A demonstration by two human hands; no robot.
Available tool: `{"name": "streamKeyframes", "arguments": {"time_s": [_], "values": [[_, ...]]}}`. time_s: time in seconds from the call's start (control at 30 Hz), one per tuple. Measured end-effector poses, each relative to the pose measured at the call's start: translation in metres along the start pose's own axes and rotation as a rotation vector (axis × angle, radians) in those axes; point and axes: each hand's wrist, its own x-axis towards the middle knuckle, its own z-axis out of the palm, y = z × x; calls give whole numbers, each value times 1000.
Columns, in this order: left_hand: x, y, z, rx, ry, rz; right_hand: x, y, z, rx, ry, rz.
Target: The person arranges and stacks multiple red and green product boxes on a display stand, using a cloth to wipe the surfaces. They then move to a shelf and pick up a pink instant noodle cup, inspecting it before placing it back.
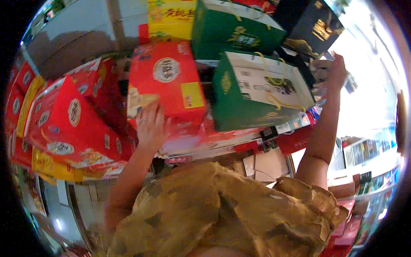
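My left hand [152, 127] lies flat on the lower front part of a red printed carton [167, 96], its fingers spread and a ring on one of them. My right hand [337, 69] is stretched out to the far right, fingers bent around a crumpled grey cloth-like thing [321, 69] that is blurred. Between the hands stands a green gift box [226, 106] with yellow cord handles and a pale top. Behind it is a second green gift box [208, 35]. A black box [316, 27] with gold marks rises just beyond my right hand.
More red cartons [80, 115] crowd the left side, with a yellow box [56, 165] beneath them. A yellow carton [171, 19] stands at the back. Small packets [293, 124] line the front edge of the display. Stocked shelves [379, 180] are at the lower right.
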Motion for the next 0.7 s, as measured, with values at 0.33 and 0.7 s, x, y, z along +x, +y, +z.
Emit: {"name": "streamKeyframes", "arguments": {"time_s": [0.33, 0.7], "values": [[-6, -10, -1, -25, 49, 46, -214, -213, 95, 270, 243, -907], [-10, -24, -23, -296, -37, 38, -276, -253, 189, 199, -196, -725]]}}
